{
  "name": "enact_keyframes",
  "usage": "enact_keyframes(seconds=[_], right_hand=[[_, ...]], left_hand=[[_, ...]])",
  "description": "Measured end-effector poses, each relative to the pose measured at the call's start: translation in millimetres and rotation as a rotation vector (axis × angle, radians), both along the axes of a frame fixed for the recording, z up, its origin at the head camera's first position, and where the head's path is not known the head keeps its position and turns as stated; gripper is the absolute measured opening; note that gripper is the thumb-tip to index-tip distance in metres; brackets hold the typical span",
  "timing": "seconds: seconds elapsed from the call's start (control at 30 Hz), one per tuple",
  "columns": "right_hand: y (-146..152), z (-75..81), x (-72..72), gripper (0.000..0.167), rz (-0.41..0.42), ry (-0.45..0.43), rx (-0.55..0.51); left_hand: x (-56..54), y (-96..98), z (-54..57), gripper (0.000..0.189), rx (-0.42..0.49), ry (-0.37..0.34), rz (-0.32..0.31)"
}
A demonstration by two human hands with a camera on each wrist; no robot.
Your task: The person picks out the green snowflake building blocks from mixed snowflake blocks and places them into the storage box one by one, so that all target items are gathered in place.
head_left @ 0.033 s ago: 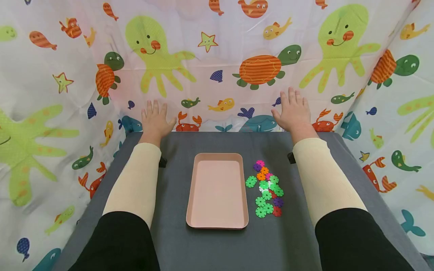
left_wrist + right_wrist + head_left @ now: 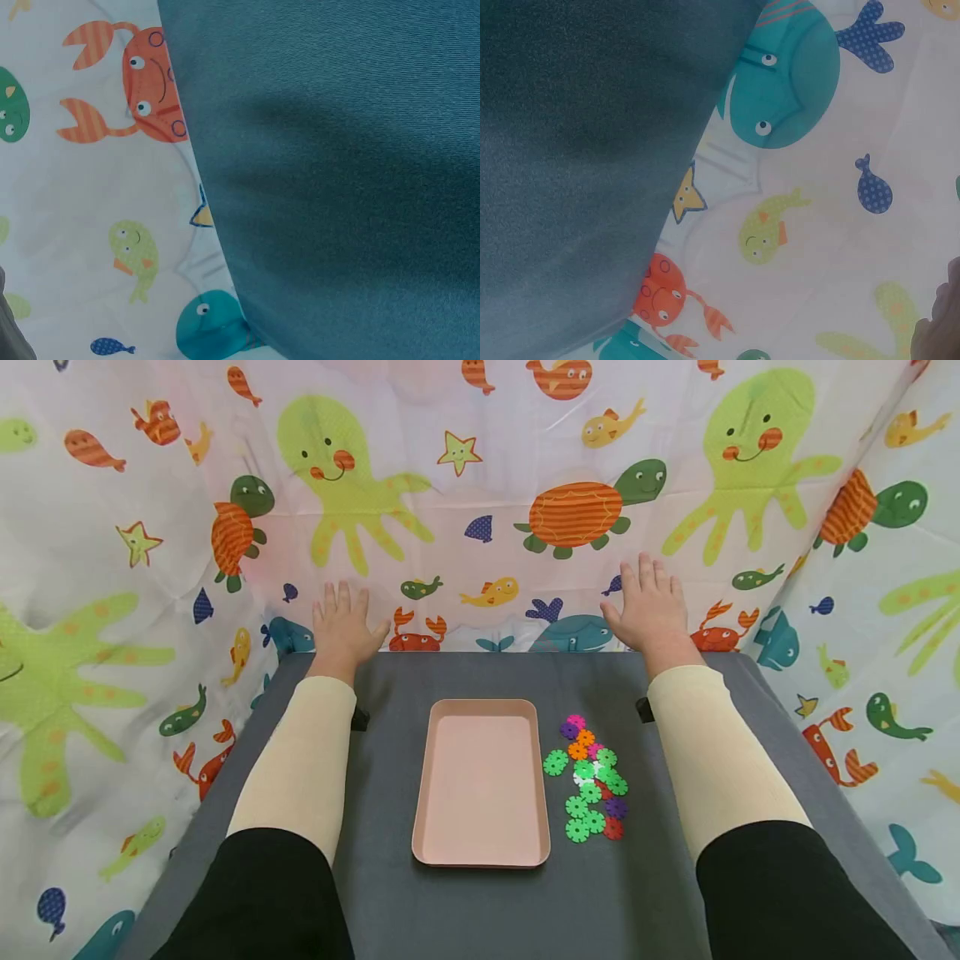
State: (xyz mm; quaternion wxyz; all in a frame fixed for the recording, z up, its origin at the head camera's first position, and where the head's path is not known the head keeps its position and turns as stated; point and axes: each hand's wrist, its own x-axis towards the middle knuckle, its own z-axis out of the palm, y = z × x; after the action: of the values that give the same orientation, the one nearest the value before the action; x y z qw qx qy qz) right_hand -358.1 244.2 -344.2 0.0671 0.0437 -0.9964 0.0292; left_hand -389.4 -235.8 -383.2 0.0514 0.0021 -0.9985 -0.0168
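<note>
Head view: I log left hand (image 2: 346, 631) and right hand (image 2: 649, 612) both outstretched, straight-fingered, near the far edge of the grey table (image 2: 457, 914) before the printed curtain (image 2: 517, 439); pink tray (image 2: 483, 785) lies flat mid-table, small toothed discs (image 2: 583, 769) clustered just to its right, some overlapping

Grey table (image 2: 480, 914), white curtain (image 2: 450, 539) printed with sea animals

Loose black sleeves (image 2: 262, 893) end partway down both arms, above close-fitting, cream-coloured forearm covers (image 2: 300, 760) reaching the wrists. A small black block (image 2: 360, 720) juts from each wrist's inner side. The left hand (image 2: 345, 631) and right hand (image 2: 651, 610) are bare.
</note>
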Motion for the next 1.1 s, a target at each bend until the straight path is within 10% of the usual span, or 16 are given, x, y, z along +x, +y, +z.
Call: enact_keyframes(seconds=[0.4, 0.73, 0.93, 1.1], right_hand=[[-1, -6.5, 1.7, 0.083, 0.032, -0.043, -0.047], [-16, -22.6, 24.0, 0.076, 0.181, 0.153, -0.113], [-16, -34.8, 46.2, 0.070, 0.214, 0.156, -0.304], [-17, -49.9, 68.0, 0.056, 0.198, 0.150, -0.434]], left_hand=[[7.0, -12.5, 11.0, 0.085, 0.051, -0.010, 0.000], [34.3, -27.2, 17.6, 0.084, 0.289, 0.085, -0.010], [57.4, -31.2, -4.5, 0.079, 0.340, 0.169, -0.112], [80.2, -25.5, -28.2, 0.074, 0.569, 0.149, -0.151]])
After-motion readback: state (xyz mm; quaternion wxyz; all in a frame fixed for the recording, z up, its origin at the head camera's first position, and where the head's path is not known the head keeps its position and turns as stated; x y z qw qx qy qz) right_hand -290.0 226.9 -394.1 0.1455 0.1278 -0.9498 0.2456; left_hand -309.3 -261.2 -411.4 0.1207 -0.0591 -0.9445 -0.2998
